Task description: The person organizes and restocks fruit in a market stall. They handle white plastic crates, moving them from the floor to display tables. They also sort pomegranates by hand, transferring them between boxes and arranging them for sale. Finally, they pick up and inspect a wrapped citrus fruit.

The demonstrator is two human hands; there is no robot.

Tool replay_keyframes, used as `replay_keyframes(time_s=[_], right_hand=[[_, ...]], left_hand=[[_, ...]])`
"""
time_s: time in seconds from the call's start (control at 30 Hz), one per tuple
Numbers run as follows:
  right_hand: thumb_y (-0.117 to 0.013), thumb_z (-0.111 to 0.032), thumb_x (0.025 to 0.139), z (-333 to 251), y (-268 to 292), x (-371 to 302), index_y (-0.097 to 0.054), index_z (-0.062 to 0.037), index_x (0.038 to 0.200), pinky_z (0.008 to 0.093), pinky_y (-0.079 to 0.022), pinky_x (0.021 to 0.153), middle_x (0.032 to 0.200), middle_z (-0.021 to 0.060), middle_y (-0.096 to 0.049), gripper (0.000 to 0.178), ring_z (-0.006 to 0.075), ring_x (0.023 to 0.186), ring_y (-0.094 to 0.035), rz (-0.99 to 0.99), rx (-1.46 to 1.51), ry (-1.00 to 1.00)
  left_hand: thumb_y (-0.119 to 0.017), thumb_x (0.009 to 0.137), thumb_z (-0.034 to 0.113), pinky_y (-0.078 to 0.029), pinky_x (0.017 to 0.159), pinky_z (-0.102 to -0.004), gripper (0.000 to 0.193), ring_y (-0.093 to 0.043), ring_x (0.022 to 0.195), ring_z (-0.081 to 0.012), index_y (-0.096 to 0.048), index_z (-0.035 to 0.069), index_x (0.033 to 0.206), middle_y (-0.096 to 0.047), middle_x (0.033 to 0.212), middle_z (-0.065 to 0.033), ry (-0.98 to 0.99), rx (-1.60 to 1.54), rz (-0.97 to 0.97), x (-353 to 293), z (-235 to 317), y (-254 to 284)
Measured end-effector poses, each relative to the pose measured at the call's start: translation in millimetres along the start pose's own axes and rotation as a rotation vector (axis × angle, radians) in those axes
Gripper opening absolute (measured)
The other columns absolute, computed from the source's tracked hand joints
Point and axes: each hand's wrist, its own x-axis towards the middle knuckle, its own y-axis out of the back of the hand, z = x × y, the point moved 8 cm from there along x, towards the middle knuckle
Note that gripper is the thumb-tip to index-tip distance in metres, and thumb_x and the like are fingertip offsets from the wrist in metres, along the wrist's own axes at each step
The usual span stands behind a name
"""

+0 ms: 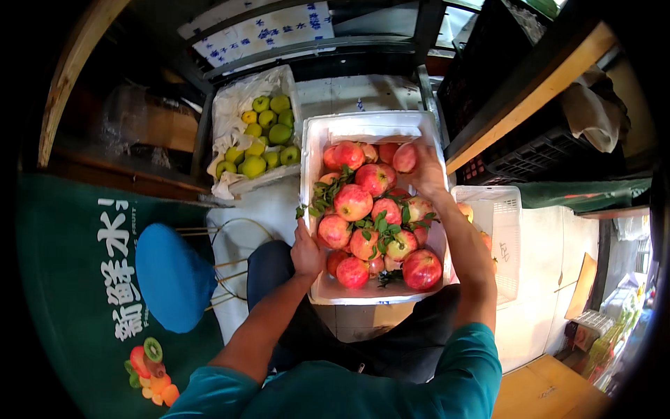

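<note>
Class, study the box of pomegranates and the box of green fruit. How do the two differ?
Colour: the pomegranate box holds mostly red fruit; the green-fruit box holds green to yellowish fruit.
Leaves: green leaves lie in the pomegranate box; none are noticeable in the green-fruit box.
Hands: the left hand and right hand are at the pomegranate box; neither touches the green-fruit box.
Shared: both boxes are white.

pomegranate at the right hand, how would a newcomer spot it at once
Find the large white box of red pomegranates in front of the person. Go to its far right corner, where the right hand reaches in. Unlike its neighbours, the pomegranate there is in that hand's grasp.
</note>
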Motion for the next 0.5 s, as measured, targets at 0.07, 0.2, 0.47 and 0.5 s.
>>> replay_keyframes(time_s=[0.07,0.2,0.47,0.5], right_hand=[[-0.075,-0.013,0.081,27,30,-29,-0.047,-0.0013,0.143,0.0464,-0.055,0.102,0.137,0.0213,-0.058,0.068,0.0347,0.119,-0.064,0.096,0.902,-0.087],[-0.061,-0.055,0.096,17,68,-104,-0.046,-0.0056,0.146,0.0457,-0.061,0.094,0.136,0.0210,-0.061,0.072,0.0350,0.117,-0.067,-0.028,1.880,-0.348],[-0.051,-0.072,0.093,77,70,-156,-0.043,-0.0072,0.149,0.0498,-0.063,0.084,0.133,0.0240,-0.062,0.086,0.0388,0.107,-0.071,0.023,2.156,-0.368],[-0.049,-0.070,0.094,94,75,-155,-0.044,-0.0058,0.148,0.0502,-0.062,0.085,0.134,0.0234,-0.062,0.084,0.0396,0.110,-0.069,0.164,2.119,-0.419]], left_hand=[[-0.056,0.097,0.016,-0.056,0.080,-0.0532,0.066,-0.065,0.097,-0.0476,-0.029,-0.005,0.152,-0.058,0.124,-0.0290,-0.027,-0.019,0.008,10,11,-11],[-0.058,0.095,0.016,-0.056,0.083,-0.0533,0.067,-0.066,0.098,-0.0475,-0.030,-0.006,0.152,-0.059,0.126,-0.0291,0.008,-0.003,-0.029,7,13,-9],[-0.052,0.099,0.012,-0.050,0.095,-0.0514,0.059,-0.059,0.115,-0.0486,-0.032,-0.006,0.152,-0.054,0.136,-0.0314,-0.097,0.026,0.085,3,16,-13],[-0.052,0.099,0.012,-0.050,0.096,-0.0516,0.059,-0.058,0.115,-0.0490,-0.032,-0.006,0.152,-0.053,0.136,-0.0317,-0.118,0.033,0.104,3,16,-12]])
